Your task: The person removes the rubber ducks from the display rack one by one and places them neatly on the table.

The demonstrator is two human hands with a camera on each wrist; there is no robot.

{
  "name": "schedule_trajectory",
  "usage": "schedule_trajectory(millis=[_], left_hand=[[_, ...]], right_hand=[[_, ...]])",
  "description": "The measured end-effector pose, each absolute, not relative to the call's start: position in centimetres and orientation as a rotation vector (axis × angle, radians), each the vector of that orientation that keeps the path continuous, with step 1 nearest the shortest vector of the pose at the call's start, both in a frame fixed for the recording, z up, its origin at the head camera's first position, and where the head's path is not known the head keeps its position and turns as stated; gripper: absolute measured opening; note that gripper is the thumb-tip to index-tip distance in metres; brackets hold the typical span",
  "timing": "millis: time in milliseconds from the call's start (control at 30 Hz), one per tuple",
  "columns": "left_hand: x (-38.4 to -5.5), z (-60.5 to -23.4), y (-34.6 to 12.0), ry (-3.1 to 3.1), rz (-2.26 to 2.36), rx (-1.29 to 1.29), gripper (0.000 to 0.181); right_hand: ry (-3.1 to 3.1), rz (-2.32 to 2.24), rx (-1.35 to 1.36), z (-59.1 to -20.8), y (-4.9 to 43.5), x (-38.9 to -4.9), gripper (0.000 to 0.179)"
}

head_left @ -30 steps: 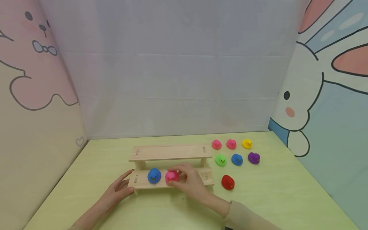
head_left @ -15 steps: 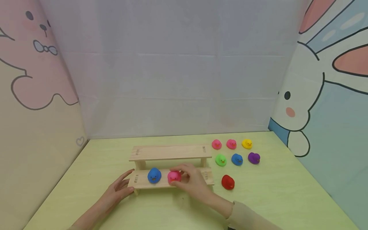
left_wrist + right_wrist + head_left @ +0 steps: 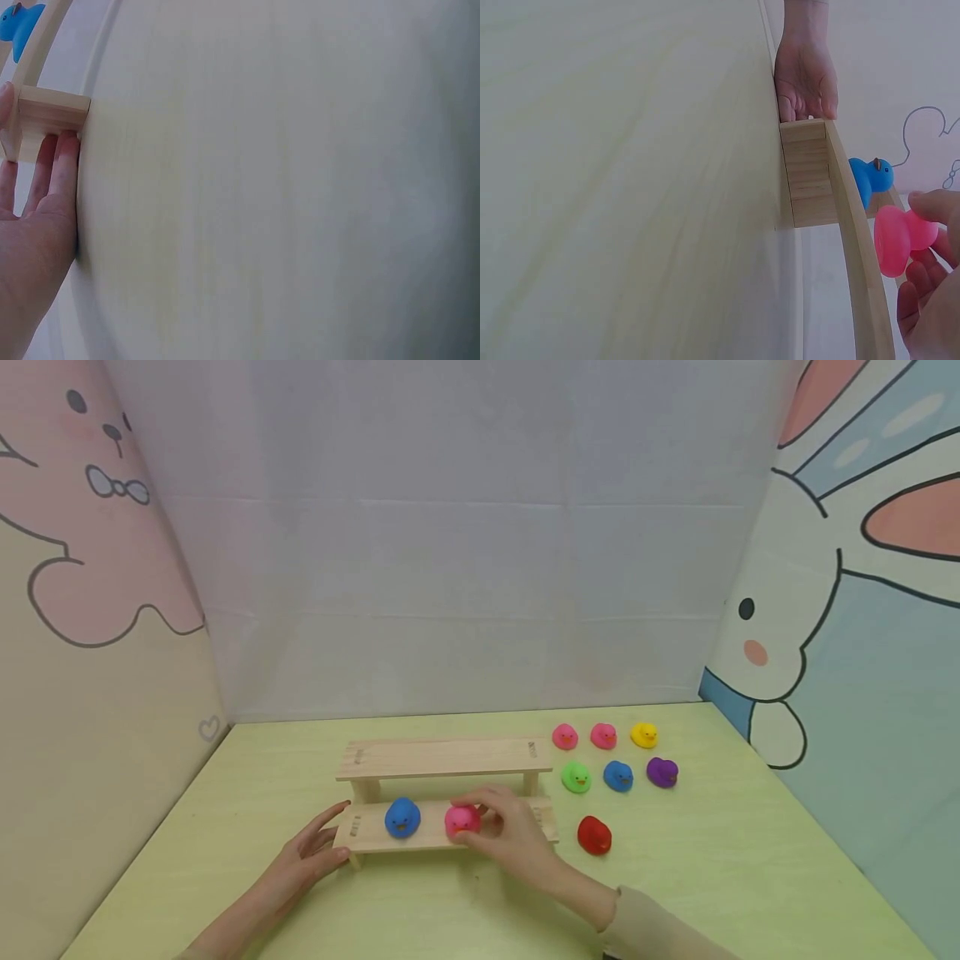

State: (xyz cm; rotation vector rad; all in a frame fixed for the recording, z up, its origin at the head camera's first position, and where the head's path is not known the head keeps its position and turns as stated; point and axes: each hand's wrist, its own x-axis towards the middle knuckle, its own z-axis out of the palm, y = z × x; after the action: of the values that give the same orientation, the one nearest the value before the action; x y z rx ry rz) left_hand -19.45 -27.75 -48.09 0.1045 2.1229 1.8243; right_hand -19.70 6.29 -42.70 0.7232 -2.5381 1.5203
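A two-step wooden stand is on the table. My left hand holds the left end of its lower step, thumb at the front corner and a finger at the back; in the left wrist view, other fingers touch the leg below. My right hand pinches a pink rubber duck between thumb and fingers, right at the top of the lower step. A blue rubber duck sits to its left on the same step, also seen in the right wrist view as a blue duck.
Right of the stand are two pink ducks, a yellow duck, a green duck, a blue duck and a purple duck. Nearer lies a red duck, turned away. A white backdrop closes the back.
My right hand has shifted the pink duck slightly to the right along the lower step, widening its gap from the blue duck. My left hand has stayed at the stand's left end.
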Motion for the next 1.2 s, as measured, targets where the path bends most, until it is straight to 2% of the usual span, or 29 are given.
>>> schedule_trajectory(millis=[1200], left_hand=[[-19.5,-48.4,-27.7,2.132,1.818,0.092,0.075]], right_hand=[[-2.408,1.339,0.736,-42.2,10.5,-19.4,0.039]])
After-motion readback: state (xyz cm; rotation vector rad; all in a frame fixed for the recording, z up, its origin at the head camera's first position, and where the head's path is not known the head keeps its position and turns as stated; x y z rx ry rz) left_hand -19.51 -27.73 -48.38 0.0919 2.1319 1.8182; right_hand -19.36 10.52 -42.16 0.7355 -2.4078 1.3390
